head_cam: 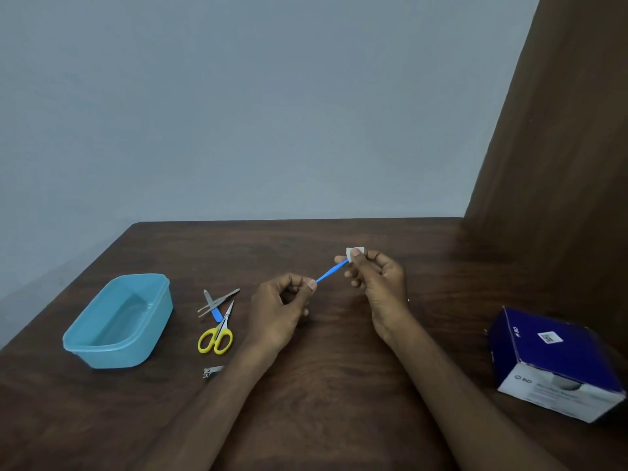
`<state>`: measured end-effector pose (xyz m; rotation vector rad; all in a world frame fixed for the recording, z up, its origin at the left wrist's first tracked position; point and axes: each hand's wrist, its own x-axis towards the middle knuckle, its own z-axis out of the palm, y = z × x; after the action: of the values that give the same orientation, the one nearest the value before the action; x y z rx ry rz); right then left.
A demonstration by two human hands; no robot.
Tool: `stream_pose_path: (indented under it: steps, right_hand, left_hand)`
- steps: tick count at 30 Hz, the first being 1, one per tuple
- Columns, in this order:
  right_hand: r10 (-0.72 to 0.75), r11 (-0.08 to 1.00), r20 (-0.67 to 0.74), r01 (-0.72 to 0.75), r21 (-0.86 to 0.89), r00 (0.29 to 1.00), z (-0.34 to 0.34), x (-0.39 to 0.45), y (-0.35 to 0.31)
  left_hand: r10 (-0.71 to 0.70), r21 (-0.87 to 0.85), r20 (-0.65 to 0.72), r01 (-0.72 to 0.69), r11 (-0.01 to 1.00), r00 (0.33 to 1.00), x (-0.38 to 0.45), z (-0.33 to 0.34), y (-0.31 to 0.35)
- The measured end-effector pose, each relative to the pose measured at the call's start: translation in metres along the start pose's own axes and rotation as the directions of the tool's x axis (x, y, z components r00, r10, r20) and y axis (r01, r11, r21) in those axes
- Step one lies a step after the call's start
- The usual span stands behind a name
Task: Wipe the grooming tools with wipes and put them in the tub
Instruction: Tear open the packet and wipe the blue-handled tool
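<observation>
Left hand [283,302] pinches the near end of a thin blue stick tool [331,272] between thumb and curled fingers; right hand [375,278] pinches a small white wipe [353,252] folded round the tool's far end, other fingers loosely curled. Both hands held above the table centre, tool slanting from 8 o'clock up to 2 o'clock between them. Blue tub [117,321] sits at 9 o'clock of the hands, open, nothing visible inside, well apart from them and near the table's left edge. Between tub and left hand — a small cluster: tweezers [219,302] lying across a blue-handled nail file [213,307], yellow-handled scissors [219,331] just below with blades touching or overlapping the file, cannot tell which. Nail clipper [212,371] alone at 7 o'clock of the left hand, right beside the left forearm. Dark blue and white box [557,363] at 4 o'clock of the right hand, near the table's right side, well apart from the hands. Dark wood-grain table [339,385] has bare surface at 12 o'clock out to the far edge — and between the forearms toward the near side. Far edge meets a plain grey-blue wall [238,113]; a brown wooden panel [560,147] rises at the right.
</observation>
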<state>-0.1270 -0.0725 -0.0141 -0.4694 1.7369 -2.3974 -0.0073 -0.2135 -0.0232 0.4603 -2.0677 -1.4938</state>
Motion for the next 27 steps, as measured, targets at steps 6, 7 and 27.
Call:
stream_pose_path:
  steps: [6, 7, 27]
  right_hand:
    - [0.009, 1.000, -0.026, -0.009, 0.013, 1.000, 0.000, -0.003, -0.005]
    - [0.007, 1.000, -0.028, -0.007, 0.018, 1.000, 0.001, -0.003, -0.006]
    - [0.142, 0.978, 0.064, -0.150, 0.146, 0.988, -0.001, -0.010, -0.011]
  left_hand:
    - [0.041, 0.015, -0.012, -0.041, 0.999, 0.999, 0.001, 0.004, -0.001]
    - [0.041, 0.022, -0.016, -0.041, 0.999, 0.999, 0.000, 0.004, 0.000]
    - [-0.053, 0.020, -0.091, 0.055, 0.998, 0.994, 0.003, 0.007, 0.000]
